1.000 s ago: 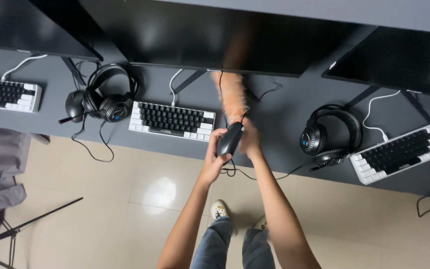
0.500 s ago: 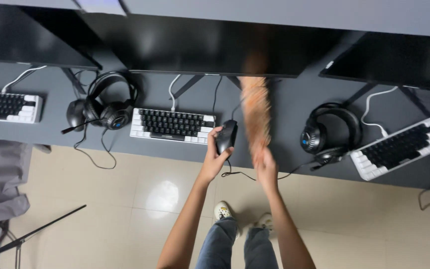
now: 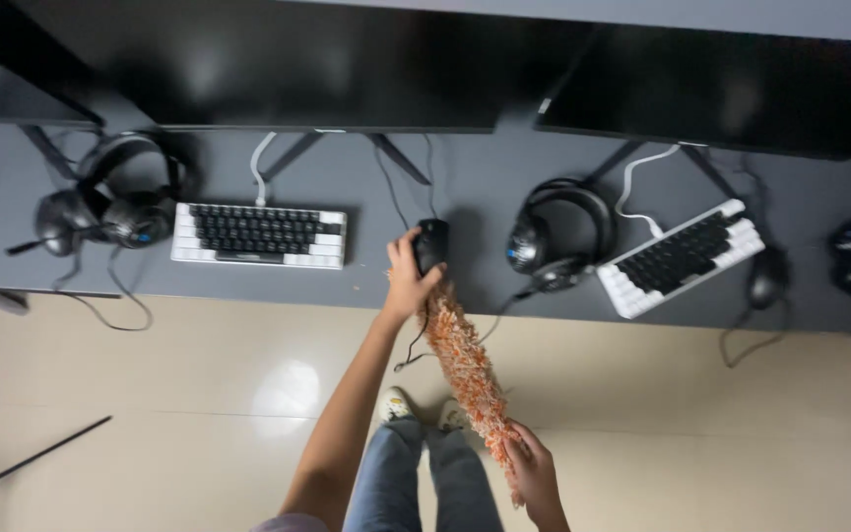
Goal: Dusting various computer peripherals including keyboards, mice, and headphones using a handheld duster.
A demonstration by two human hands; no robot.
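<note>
My left hand (image 3: 408, 283) grips a black computer mouse (image 3: 431, 243) at the front of the dark grey desk (image 3: 366, 192). My right hand (image 3: 536, 473) is low in the view, closed around the handle end of a fluffy orange and white duster (image 3: 462, 363). The duster slants up to the left, its tip just below the mouse at the desk's edge. A black-and-white keyboard (image 3: 260, 234) lies left of the mouse. A black headset (image 3: 556, 236) rests right of it.
Dark monitors (image 3: 278, 69) line the back of the desk. Another headset (image 3: 110, 202) sits at the left; a second keyboard (image 3: 680, 258), angled, and another mouse (image 3: 766, 278) lie at the right. Cables hang over the front edge above the beige tiled floor (image 3: 199, 394).
My right hand has drawn the duster back off the desk, down toward my legs. My left hand still holds the mouse. The camera has shifted to the right.
</note>
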